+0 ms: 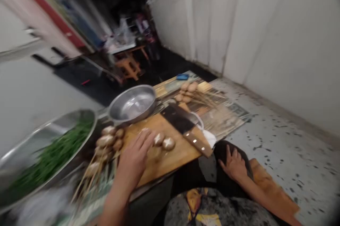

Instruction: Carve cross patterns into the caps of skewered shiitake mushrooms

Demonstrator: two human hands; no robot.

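Note:
My left hand (pixel 138 150) reaches over the wooden cutting board (pixel 170 162), its fingers stretched out beside the mushrooms. Two brown mushrooms with pale cross cuts in their caps, one of them a mushroom (pixel 168 143) in full view, sit just right of the fingertips. Something pale shows behind the fingers, too blurred to name. On my dark-clad knee rests my right hand (pixel 234 162), fingers spread and holding nothing. A cleaver (pixel 183 121) with a riveted wooden handle lies across the board's right side. Skewered mushrooms (pixel 106 142) are heaped left of the board.
A metal bowl (pixel 132 105) stands behind the board. At the left is a large metal basin (pixel 91 116) holding green vegetables (pixel 55 151). More skewered round pieces (pixel 187 89) lie on newspaper (pixel 225 119) at the back right, near a blue object (pixel 182 77). An orange stool (pixel 129 66) stands farther off.

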